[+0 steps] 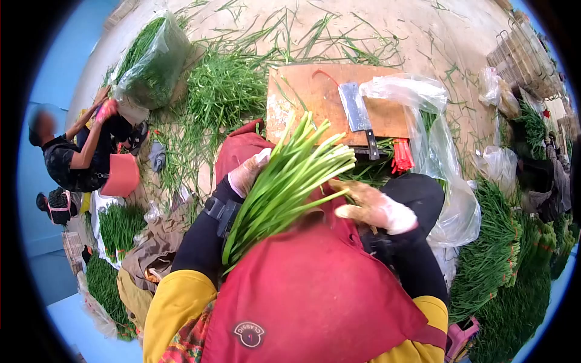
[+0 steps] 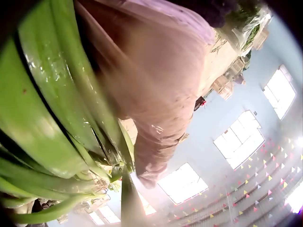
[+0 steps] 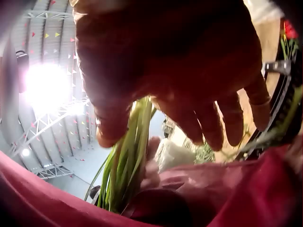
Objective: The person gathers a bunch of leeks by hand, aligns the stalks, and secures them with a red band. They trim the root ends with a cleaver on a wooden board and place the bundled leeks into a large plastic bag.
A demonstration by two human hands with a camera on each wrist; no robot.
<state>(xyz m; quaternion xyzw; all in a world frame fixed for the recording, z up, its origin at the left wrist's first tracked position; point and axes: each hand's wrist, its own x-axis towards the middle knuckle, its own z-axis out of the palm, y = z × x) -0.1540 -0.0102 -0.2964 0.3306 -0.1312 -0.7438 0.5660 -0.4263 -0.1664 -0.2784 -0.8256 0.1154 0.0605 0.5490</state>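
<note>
A thick bunch of garlic chives [image 1: 284, 184] lies slantwise over the red apron [image 1: 308, 290], its pale cut ends toward the board. My left hand [image 1: 248, 174], in a thin glove, grips the bunch from its left side. Broad green leaves [image 2: 52, 90] fill the left of the left wrist view beside that hand [image 2: 151, 80]. On the other side my right hand [image 1: 375, 204], in a soiled glove, is close to the pale stalk ends. Its fingers [image 3: 208, 125] are extended and spread in the right wrist view, with the chives [image 3: 125, 165] beyond the thumb.
A cleaver [image 1: 356, 112] lies on a wooden board [image 1: 302, 85], near red ties [image 1: 401, 156] and a clear plastic bag [image 1: 451, 206]. Loose greens [image 1: 224, 91] cover the floor ahead. Tied bundles [image 1: 490, 248] stand at right. Another person [image 1: 69, 151] sits at left.
</note>
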